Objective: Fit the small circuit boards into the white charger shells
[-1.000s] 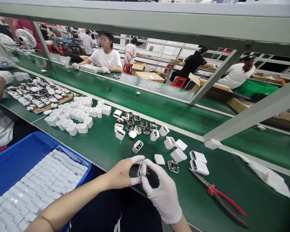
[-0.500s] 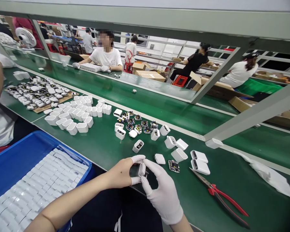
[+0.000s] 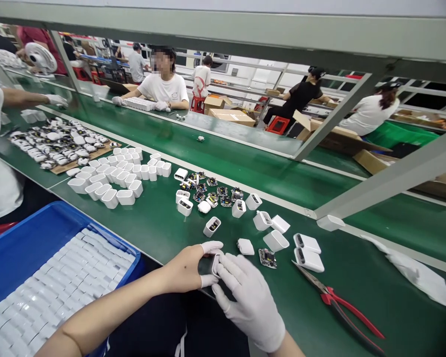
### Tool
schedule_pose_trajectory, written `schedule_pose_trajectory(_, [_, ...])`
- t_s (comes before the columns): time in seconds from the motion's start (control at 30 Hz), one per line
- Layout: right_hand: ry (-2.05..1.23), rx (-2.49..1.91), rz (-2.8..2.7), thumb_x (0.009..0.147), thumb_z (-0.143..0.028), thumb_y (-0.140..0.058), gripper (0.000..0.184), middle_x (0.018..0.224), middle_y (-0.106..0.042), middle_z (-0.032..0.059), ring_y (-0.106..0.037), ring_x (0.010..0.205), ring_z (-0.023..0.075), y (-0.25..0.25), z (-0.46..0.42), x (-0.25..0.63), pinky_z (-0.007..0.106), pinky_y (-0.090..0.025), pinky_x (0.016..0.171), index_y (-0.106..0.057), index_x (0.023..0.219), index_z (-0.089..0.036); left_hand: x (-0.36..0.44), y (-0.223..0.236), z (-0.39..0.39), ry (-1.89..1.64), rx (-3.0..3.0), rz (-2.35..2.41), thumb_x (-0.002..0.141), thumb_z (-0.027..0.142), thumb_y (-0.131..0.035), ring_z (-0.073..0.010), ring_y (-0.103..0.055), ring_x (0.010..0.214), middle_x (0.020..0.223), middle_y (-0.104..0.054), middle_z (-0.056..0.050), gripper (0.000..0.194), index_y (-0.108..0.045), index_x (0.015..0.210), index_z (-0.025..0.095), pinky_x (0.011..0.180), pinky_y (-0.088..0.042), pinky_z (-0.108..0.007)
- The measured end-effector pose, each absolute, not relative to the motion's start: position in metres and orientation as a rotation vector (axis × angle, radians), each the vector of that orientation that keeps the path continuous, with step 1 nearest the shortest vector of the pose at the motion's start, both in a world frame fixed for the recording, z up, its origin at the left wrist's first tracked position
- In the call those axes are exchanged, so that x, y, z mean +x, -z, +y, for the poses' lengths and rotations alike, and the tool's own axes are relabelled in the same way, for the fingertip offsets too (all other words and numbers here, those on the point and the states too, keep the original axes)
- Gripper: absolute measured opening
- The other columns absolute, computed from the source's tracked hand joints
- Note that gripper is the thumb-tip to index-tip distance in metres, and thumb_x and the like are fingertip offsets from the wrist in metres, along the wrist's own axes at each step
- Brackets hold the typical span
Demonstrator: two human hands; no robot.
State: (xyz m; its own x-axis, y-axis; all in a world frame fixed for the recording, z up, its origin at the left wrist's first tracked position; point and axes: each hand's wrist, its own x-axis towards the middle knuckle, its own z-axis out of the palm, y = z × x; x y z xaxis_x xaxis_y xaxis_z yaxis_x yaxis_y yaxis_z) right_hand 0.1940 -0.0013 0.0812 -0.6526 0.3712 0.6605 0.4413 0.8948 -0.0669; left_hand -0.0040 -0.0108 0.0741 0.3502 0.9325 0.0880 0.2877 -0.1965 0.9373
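My left hand (image 3: 186, 270), with white covers on thumb and finger, grips a small white charger housing (image 3: 216, 267) over the bench's front edge. My gloved right hand (image 3: 250, 300) is closed against the housing's right side, fingers pressed together over it and thumb lower down. Those fingers hide the housing's far end and whatever is inside. Just beyond my hands stands another charger housing (image 3: 212, 226) with dark parts in it. To its right lie a white cap (image 3: 245, 246) and a bare circuit board (image 3: 268, 258).
Red-handled pliers (image 3: 329, 292) lie right, near two filled housings (image 3: 308, 259). Several circuit boards (image 3: 211, 191) and rows of hollow housings (image 3: 109, 197) stand farther back. A blue bin (image 3: 69, 210) of white pieces is at left. A co-worker's gloved hand (image 3: 56, 100) reaches toward the belt.
My right hand has shifted from a fingertip pinch to fingers laid over the housing. A co-worker's arm has stretched out at left. The small piece on the belt has moved slightly left.
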Motion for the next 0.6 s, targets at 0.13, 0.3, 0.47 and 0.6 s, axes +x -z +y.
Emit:
schedule_pose_trajectory(0.13, [0.072, -0.674, -2.310, 0.081, -0.012, -0.062, 0.041, 0.112, -0.070, 0.0166, -0.065, 0.085, 0.0277, -0.077, -0.006, 0.188, 0.046, -0.058, 0.067, -0.056, 0.122, -0.011, -0.004, -0.073, -0.010, -0.858, 1.695, 1.110, 0.073, 0.021, -0.073, -0.0244, -0.061, 0.117, 0.127, -0.065, -0.011, 0.069, -0.047, 0.137, 0.015, 0.105, -0.046, -0.038])
schedule_pose_trajectory(0.3, [-0.184, -0.710, -2.267, 0.083, -0.015, -0.058, 0.041, 0.116, -0.066, 0.0130, -0.062, 0.102, 0.0277, -0.078, -0.005, 0.196, 0.048, -0.056, 0.083, -0.055, 0.123, -0.017, -0.005, -0.072, -0.010, -0.884, 1.640, 1.074, 0.072, 0.019, -0.073, -0.0243, -0.061, 0.116, 0.127, -0.065, -0.011, 0.069, -0.048, 0.137, 0.016, 0.105, -0.046, -0.038])
schedule_pose_trajectory(0.47, [-0.204, -0.530, -2.288, 0.082, -0.008, -0.058, 0.049, 0.120, -0.063, 0.0137, -0.058, 0.119, 0.0267, -0.078, -0.011, 0.200, 0.048, -0.051, 0.098, -0.048, 0.130, -0.015, -0.007, -0.076, -0.015, -0.899, 1.438, 0.896, 0.070, 0.019, -0.076, -0.0225, -0.066, 0.105, 0.120, -0.068, -0.010, 0.073, -0.048, 0.137, 0.016, 0.098, -0.051, -0.038])
schedule_pose_trajectory(0.6, [-0.306, -0.502, -2.239, 0.084, -0.003, -0.059, 0.039, 0.101, -0.067, 0.0080, -0.065, 0.099, 0.0203, -0.086, -0.027, 0.190, 0.039, -0.056, 0.088, -0.051, 0.119, -0.017, -0.009, -0.084, -0.030, -0.833, 1.327, 0.819, 0.066, 0.021, -0.079, -0.0228, -0.066, 0.100, 0.116, -0.069, -0.010, 0.076, -0.050, 0.136, 0.016, 0.095, -0.052, -0.039])
